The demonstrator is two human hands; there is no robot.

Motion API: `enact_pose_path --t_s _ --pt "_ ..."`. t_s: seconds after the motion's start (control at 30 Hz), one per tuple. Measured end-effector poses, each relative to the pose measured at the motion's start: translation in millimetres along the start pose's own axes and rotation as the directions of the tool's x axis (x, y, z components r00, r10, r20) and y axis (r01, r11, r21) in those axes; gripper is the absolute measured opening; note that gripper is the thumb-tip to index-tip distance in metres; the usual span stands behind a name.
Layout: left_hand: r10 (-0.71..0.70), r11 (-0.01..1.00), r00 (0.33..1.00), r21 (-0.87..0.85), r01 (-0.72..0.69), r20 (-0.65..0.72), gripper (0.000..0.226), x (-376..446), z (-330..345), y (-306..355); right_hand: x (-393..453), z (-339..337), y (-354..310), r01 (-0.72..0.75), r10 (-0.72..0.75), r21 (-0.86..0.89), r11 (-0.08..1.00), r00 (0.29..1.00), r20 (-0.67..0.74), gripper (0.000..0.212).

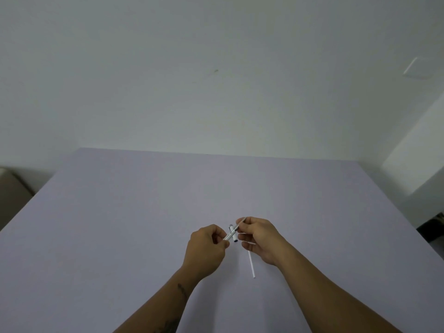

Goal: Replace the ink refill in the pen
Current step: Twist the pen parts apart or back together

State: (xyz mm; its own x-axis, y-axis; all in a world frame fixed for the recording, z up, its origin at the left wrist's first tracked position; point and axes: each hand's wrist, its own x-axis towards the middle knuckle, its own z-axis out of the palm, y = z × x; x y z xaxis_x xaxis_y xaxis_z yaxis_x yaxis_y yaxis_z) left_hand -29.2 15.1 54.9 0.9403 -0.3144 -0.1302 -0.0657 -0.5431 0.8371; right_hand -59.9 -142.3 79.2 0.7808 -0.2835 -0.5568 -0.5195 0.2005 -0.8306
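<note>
Pen [231,234] spans the gap between both hands, its long axis slanting from the left hand [207,246] up to the right hand [258,239], each pinched on one end. A white refill [251,264] lies on the bench [120,212] just under the right hand, nearer it.

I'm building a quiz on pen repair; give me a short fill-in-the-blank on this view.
1. The pen is held by ____ hands.
2. A thin white tube lies on the ____ table.
3. That tube lies below the ____ hand.

Missing words: both; purple; right
</note>
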Motion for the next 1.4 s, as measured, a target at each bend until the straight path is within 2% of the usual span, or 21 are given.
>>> enact_pose_path --t_s 0.2,0.4,0.63,0.77,1.03,1.23,1.4 --pt "-0.008 1.0 1.0 -0.003 0.008 -0.003 0.013 0.5 0.4 -1.7 2.9 0.3 2.2 -0.046 0.041 0.105 0.993 0.998 0.045 0.019" --pt "-0.001 1.0 1.0 0.001 0.001 -0.01 0.011 2.6 1.9 -1.6 7.5 0.6 3.4 -0.033 0.033 0.007 0.999 0.999 0.014 0.017" --pt "-0.013 1.0 1.0 -0.003 0.013 -0.01 0.007 7.1 4.7 -3.7 11.3 -2.5 0.7 -0.042 0.04 0.083 0.996 0.999 0.018 0.019" --pt "-0.035 0.999 0.999 0.0 0.035 0.007 0.009 10.0 7.0 -5.6 15.9 -2.5 0.6 -0.042 0.04 0.071 0.997 0.999 0.024 0.021" --pt "-0.055 0.998 0.998 -0.009 0.056 0.037 0.014 15.7 9.7 -4.1 24.1 -3.1 1.5 0.055 -0.055 -0.009 0.998 0.998 -0.007 0.023" --pt "-0.091 0.996 0.995 0.006 0.091 0.052 0.016 23.7 10.0 -6.3 33.6 -6.6 -0.2 -0.043 0.034 0.12 0.992 0.996 0.077 0.021" --pt "-0.098 0.995 0.994 0.009 0.098 0.046 0.014 27.6 10.8 -8.7 40.0 -4.1 -0.4 -0.047 0.043 0.071 0.996 0.997 0.061 0.016"
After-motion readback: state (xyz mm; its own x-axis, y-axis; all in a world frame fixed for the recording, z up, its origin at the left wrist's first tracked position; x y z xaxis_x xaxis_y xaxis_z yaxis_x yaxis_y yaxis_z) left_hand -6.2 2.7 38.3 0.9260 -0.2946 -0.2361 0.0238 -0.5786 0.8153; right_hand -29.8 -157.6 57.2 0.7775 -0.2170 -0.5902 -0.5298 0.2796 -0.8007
